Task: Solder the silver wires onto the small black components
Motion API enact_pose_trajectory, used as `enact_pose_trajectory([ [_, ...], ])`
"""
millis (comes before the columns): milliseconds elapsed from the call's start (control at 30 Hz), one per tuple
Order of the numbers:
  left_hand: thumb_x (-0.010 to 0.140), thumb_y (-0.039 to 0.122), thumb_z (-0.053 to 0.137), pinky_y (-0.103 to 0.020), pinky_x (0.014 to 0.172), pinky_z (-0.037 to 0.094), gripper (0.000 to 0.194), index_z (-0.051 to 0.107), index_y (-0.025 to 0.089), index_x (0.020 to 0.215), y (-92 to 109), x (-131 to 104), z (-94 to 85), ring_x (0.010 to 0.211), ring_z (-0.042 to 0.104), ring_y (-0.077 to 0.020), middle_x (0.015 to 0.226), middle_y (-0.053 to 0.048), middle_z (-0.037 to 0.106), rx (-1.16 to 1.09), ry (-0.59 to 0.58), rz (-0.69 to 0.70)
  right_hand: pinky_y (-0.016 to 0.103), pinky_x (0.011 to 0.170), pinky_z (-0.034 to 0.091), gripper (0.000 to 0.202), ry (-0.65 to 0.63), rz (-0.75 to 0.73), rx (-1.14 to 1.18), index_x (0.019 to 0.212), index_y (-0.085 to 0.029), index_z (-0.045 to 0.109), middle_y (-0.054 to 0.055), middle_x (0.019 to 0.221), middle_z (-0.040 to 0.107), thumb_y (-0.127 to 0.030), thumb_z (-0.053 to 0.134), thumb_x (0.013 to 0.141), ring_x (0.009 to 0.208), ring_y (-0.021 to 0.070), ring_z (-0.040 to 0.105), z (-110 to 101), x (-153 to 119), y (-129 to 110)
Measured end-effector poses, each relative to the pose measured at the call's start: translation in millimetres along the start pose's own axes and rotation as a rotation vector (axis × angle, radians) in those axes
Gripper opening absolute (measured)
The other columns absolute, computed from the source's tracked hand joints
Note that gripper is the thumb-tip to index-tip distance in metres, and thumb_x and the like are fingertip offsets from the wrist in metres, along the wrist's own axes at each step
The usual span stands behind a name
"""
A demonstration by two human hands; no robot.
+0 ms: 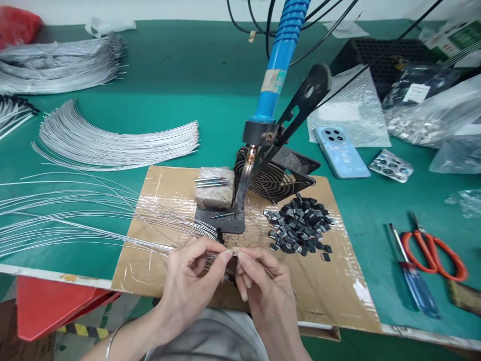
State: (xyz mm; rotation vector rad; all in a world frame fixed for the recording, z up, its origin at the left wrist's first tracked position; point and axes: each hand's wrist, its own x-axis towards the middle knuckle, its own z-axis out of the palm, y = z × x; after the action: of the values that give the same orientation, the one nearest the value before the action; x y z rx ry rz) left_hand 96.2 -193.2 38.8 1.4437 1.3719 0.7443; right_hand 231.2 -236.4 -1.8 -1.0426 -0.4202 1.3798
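Left hand, thumb and forefinger closed to a fine pinch, met the similarly closed right hand tip to tip, with a thin pale flexible wire between them; the exact part gripped was too small to tell. The other fingers were curled loosely. The wire lay above the near part of a flat brown cardboard sheet, in front of a grey rectangular metal base. To the left, loose, thin whitish wires fanned out across the cardboard and the green tabletop; to the right, small black and silver rectangular connectors formed a loose heap. Beyond the hands stood a blue-handled soldering iron, its metal end pointing down, beside a round-grilled black fan. Handling, as judged from appearance: the wire was probably very light, springy along its length and easily bent near its end, its smooth covering apt to roll or slip between fingertips. The better hold seemed to be a light pinch on the covered length just behind the tip, since hard squeezing or sharp folding might have kinked it, and the fine end looked the most fragile part.
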Motion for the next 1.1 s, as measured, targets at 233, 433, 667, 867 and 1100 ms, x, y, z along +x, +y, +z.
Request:
enact_pose_trajectory([
  [233, 0.090, 0.031, 0.065, -0.024, 0.049, 0.037, 0.021, 0.072, 0.017, 0.076, 6.7, 3.8, -3.6, 0.055, 0.050, -0.0127, 0.064, -0.003, 0.064, -0.131, -0.050, -0.068, 0.017, 0.041, 0.048, 0.013, -0.029, -0.043, -0.036, 0.098, -0.028, 0.086, 0.000, 0.074, 0.070, -0.035, 0.078, 0.091, 0.046, 0.0067, 0.058, -0.4, 1.3, -4.4],
  [433, 0.090, 0.033, 0.066, -0.023, 0.049, 0.029, 0.023, 0.071, 0.017, 0.075, 6.8, 3.8, -3.7, 0.054, 0.042, -0.0108, 0.063, -0.001, 0.060, -0.144, -0.043, -0.087, 0.017, 0.045, 0.051, 0.013, -0.095, -0.041, -0.081, 0.099, -0.027, 0.086, 0.000, 0.074, 0.068, -0.034, 0.076, 0.093, 0.048, 0.0067, 0.061, -3.4, 1.8, -7.9],
  [667, 0.090, 0.034, 0.064, -0.024, 0.047, 0.025, 0.025, 0.070, 0.017, 0.073, 4.7, 2.1, -1.9, 0.052, 0.034, -0.0104, 0.059, 0.001, 0.053, -0.087, -0.011, -0.071, 0.014, 0.041, 0.049, 0.007, -0.048, -0.029, -0.084, 0.094, -0.029, 0.086, -0.002, 0.068, 0.067, -0.028, 0.082, 0.088, 0.046, 0.0057, 0.059, -2.5, -1.2, -4.8],
  [867, 0.090, 0.030, 0.063, -0.024, 0.047, 0.026, 0.024, 0.070, 0.017, 0.072, 5.5, 1.4, 0.2, 0.051, 0.032, -0.0100, 0.057, 0.003, 0.048, 0.010, 0.034, 0.004, 0.015, 0.039, 0.046, 0.005, -0.022, 0.000, -0.080, 0.088, -0.026, 0.086, -0.002, 0.062, 0.065, -0.029, 0.083, 0.086, 0.044, 0.0062, 0.056, -3.1, 0.2, -4.2],
  [1100, 0.090, 0.023, 0.065, -0.023, 0.042, 0.019, 0.022, 0.070, 0.017, 0.069, 5.3, -0.9, -0.6, 0.048, 0.027, -0.0081, 0.054, 0.005, 0.038, 0.065, 0.067, 0.115, 0.014, 0.037, 0.041, 0.013, -0.046, 0.074, -0.048, 0.081, -0.023, 0.086, -0.003, 0.052, 0.060, -0.036, 0.086, 0.081, 0.040, 0.0057, 0.051, -1.7, 1.8, -14.6],
])
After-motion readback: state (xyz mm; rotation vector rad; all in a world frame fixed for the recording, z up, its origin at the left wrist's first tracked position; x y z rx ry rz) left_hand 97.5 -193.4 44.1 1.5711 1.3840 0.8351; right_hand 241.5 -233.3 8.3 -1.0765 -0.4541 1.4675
